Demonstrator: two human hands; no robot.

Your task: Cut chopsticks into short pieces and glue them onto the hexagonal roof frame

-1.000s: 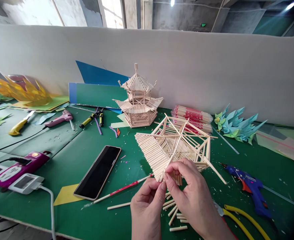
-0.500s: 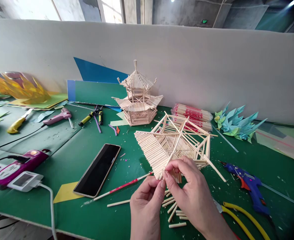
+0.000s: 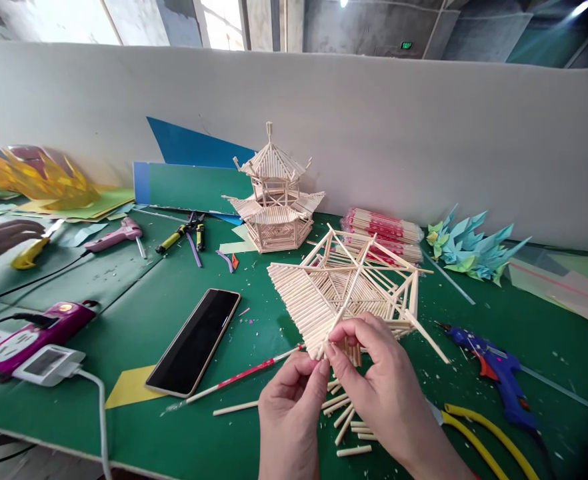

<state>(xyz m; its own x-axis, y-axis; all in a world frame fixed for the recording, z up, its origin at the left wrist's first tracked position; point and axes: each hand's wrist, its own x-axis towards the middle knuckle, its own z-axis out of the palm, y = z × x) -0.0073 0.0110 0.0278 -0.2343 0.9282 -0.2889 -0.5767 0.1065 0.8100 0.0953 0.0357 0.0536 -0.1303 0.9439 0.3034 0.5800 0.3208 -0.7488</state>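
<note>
A six-sided frame of wooden sticks (image 3: pixel 347 293) sits on the green table, one slanted roof panel (image 3: pixel 310 303) covered with parallel sticks. My left hand (image 3: pixel 294 407) pinches the near lower corner of that panel between thumb and forefinger. Against the same corner, my right hand (image 3: pixel 369 380) is closed at the end of the slanting ridge stick. The fingertips meet there and hide whatever small piece may lie between them. Below the frame, several short cut sticks (image 3: pixel 344 417) lie loose, partly behind my right hand. Farther back stands a finished-looking stick pagoda (image 3: pixel 277 200).
A co-worker's hand (image 3: pixel 7 240) reaches in from the left, near a yellow utility knife (image 3: pixel 27 257). A phone (image 3: pixel 197 340) and power strip (image 3: pixel 39 333) lie left. On the right are a blue glue gun (image 3: pixel 497 367), yellow-handled pliers (image 3: pixel 494 433) and packed sticks (image 3: pixel 384 230).
The co-worker's hand has come into view at the left edge. My two hands keep their grip at the panel corner, with hardly any movement.
</note>
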